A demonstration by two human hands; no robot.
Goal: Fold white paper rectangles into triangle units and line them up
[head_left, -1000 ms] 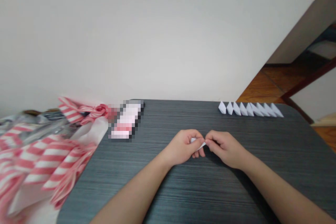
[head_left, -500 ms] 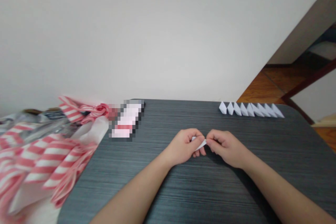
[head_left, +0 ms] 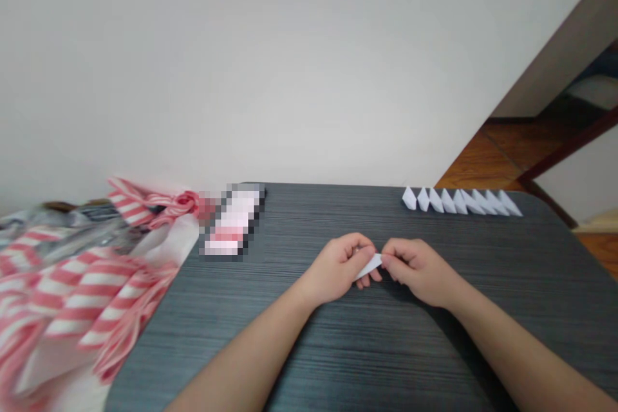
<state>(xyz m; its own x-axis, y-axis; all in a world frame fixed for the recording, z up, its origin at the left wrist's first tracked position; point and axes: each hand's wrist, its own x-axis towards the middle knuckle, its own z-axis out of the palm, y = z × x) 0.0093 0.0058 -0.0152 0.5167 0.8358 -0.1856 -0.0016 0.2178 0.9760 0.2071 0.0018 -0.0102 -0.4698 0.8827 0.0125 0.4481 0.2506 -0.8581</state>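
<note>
Between my two hands, just above the dark table (head_left: 309,360), is a small piece of folded white paper (head_left: 369,265). My left hand (head_left: 344,269) pinches it between thumb and fingers, with the lower fingers curled beneath. The thumb and forefinger of my right hand (head_left: 419,271) grip its right tip. Part of the paper is hidden behind the left thumb and fingers. At the table's far right edge lies a row of several folded white paper pieces (head_left: 448,201), pointed at their ends and set side by side.
A pixelated phone-like rectangle (head_left: 235,219) lies at the table's far left. Left of the table is a heap of red-and-white striped cloth (head_left: 96,290). A pale wall (head_left: 309,64) stands behind the table, with wooden floor (head_left: 476,158) beyond its right corner.
The folded paper has turned slightly and more of it shows between the hands. The fingers have shifted a little; both hands keep their hold. The paper row is unchanged.
</note>
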